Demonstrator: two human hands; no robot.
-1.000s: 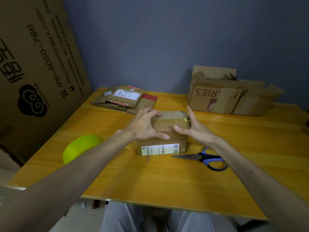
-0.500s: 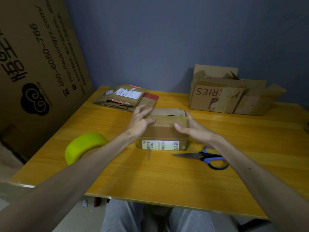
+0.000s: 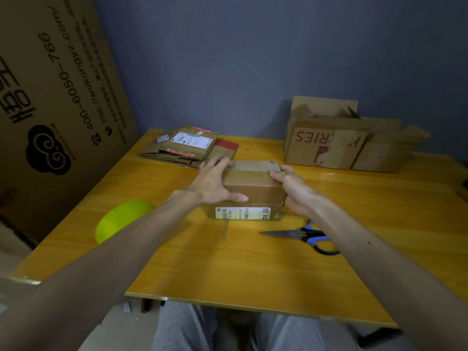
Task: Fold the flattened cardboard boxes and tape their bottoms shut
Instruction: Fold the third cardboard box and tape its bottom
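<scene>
Yellow table: my left hand presses straight-fingered on the box, my right hand curls round its end; scissors beside that wrist.

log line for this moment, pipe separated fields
step: holding small box | left hand: flat on box top | right hand: grips box's right end | tape roll: untouched | scissors: right of box

Stuff I can actually read: the big cardboard sheet on my left has 400-6050-766 and http://wukongyz.com/ printed next to a cloud logo and some large Chinese characters. The open box at the back says "K" and "RIES" upside down, either side of a torn patch. The barcode label on the small box reads 12-815. The shipping label on the flattened boxes is too small to read.
</scene>
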